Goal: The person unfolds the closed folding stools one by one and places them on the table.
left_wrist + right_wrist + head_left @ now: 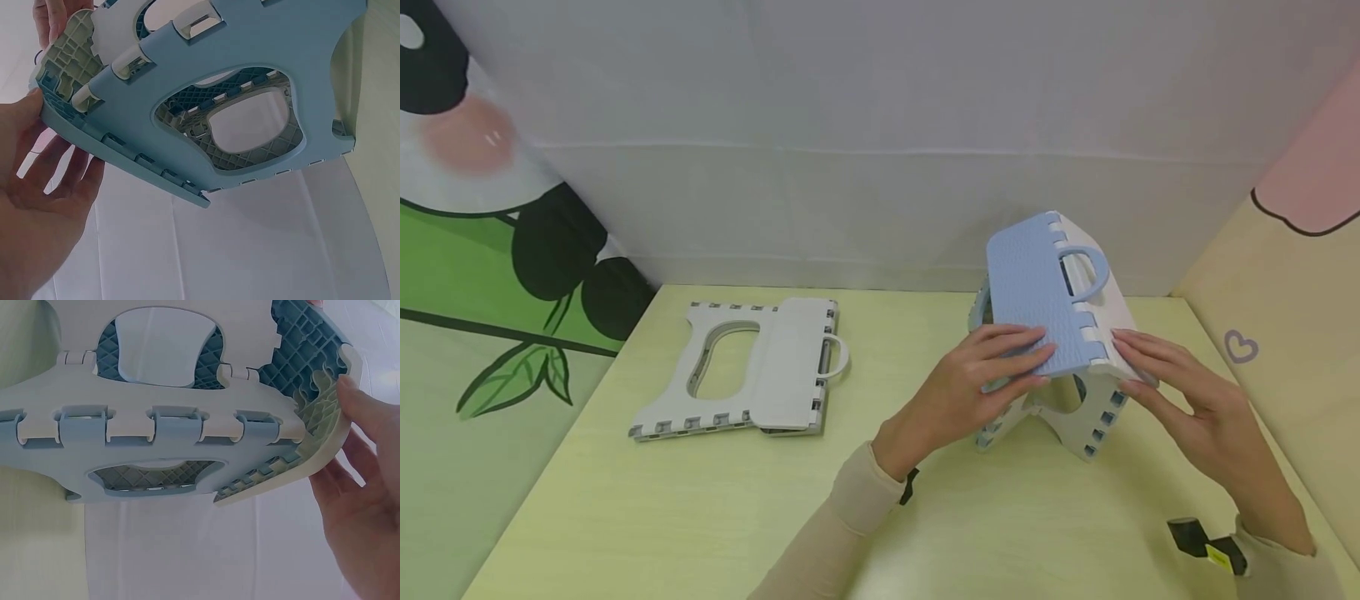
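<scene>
A folding step stool with one blue and one white half stands partly unfolded at the right, its top peaked like a roof. My left hand holds the near edge of the blue half, fingers over the top and thumb at the edge. On the white half, my right hand holds the near outer corner. The ribbed underside of the top shows in the right wrist view. A blue carry loop sticks up near the ridge. In the left wrist view the blue leg panel shows its oval opening.
A white folding stool lies folded flat at the left of the pale yellow table, its carry loop facing right. A grey-white backdrop rises behind the table. Printed panels flank both sides.
</scene>
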`<state>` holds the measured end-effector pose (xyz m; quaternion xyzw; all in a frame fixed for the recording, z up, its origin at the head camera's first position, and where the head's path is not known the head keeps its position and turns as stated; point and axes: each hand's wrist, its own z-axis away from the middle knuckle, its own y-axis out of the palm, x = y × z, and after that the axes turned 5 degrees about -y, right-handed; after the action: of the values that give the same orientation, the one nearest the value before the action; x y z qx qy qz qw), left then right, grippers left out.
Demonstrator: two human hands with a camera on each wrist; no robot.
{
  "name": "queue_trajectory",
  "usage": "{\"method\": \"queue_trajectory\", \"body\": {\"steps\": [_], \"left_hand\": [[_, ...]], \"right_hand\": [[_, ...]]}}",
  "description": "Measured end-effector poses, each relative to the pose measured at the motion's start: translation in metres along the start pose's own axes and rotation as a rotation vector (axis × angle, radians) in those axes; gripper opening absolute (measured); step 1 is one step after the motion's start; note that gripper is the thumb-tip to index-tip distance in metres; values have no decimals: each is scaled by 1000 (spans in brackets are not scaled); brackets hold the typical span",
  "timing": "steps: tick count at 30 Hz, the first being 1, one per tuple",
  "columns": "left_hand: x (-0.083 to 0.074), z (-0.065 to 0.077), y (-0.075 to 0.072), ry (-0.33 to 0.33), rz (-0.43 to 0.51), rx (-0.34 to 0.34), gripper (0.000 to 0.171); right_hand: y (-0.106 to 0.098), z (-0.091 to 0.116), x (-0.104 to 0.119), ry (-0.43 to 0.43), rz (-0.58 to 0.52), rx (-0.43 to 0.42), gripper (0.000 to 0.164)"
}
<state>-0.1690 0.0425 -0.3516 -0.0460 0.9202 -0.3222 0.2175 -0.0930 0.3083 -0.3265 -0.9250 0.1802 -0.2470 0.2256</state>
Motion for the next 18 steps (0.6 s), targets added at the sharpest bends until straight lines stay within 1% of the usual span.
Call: {"method": "queue_trajectory", "body": {"steps": [3,18], "left_hand": [[-1,0,-1,7,-7,-1,39],[-2,0,-4,22,-42,12,39]], "right_hand": [[1,-1,0,-16,-9,-13,55],[2,-3,1,-42,-26,-22,53]]}}
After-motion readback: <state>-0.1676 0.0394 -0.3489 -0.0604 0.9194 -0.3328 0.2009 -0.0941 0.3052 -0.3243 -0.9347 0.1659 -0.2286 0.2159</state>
